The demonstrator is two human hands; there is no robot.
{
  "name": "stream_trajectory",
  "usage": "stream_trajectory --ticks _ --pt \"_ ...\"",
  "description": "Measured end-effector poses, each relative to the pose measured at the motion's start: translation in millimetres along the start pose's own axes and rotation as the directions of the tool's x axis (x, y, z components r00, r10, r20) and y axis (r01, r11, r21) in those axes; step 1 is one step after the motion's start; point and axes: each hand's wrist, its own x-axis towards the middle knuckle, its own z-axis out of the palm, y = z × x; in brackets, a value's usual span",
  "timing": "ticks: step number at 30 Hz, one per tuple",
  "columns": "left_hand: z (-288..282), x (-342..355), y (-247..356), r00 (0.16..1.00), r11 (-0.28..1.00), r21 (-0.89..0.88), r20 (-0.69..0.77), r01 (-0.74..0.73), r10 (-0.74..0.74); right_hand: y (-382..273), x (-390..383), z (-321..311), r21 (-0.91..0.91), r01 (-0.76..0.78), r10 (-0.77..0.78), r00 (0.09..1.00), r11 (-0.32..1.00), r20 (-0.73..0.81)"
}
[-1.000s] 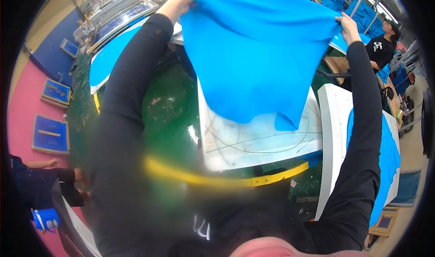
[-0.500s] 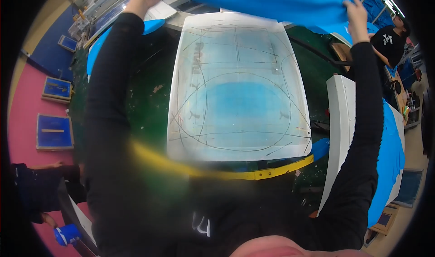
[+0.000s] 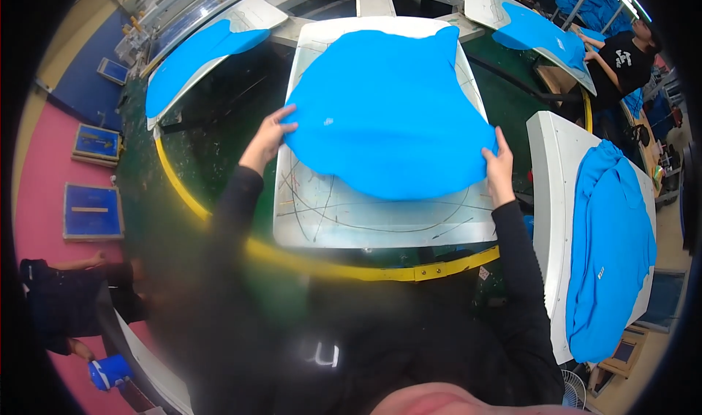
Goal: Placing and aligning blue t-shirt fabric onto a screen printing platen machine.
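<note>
Head view: left hand and right hand, nearly closed, pinch cloth at nine and four o'clock; likely light, limp, best edge-held.

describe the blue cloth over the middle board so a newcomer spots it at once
Find the big white board in the centre, just beyond the curved yellow bar. The blue cloth stretches across it, leaving the board's near end bare. Other blue cloths lie off to the left and right, but only this one has the wearer's left grip and right grip at its side edges.
</note>
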Motion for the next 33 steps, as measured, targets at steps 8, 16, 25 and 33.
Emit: stream_trajectory --ticks 8,16,25,33 --pt "31 -66 -78 0.986 0.988 0.139 -0.146 -0.064 0.084 54 -60 -2 0.046 -0.143 0.14 0.988 0.989 0.059" --pt "32 -111 -70 0.973 0.926 0.371 -0.181 -0.068 0.144 69 -92 -2 -0.382 0.051 -0.094 0.991 0.923 -0.097" --pt "41 -155 -77 0.967 0.897 0.44 -0.209 -0.04 0.145 47 -135 -20 -0.186 -0.115 0.088 0.985 0.976 -0.149" --pt "39 -174 -77 0.984 0.931 0.361 -0.139 -0.052 0.109 31 -162 -21 0.052 -0.121 0.126 0.987 0.991 -0.098"
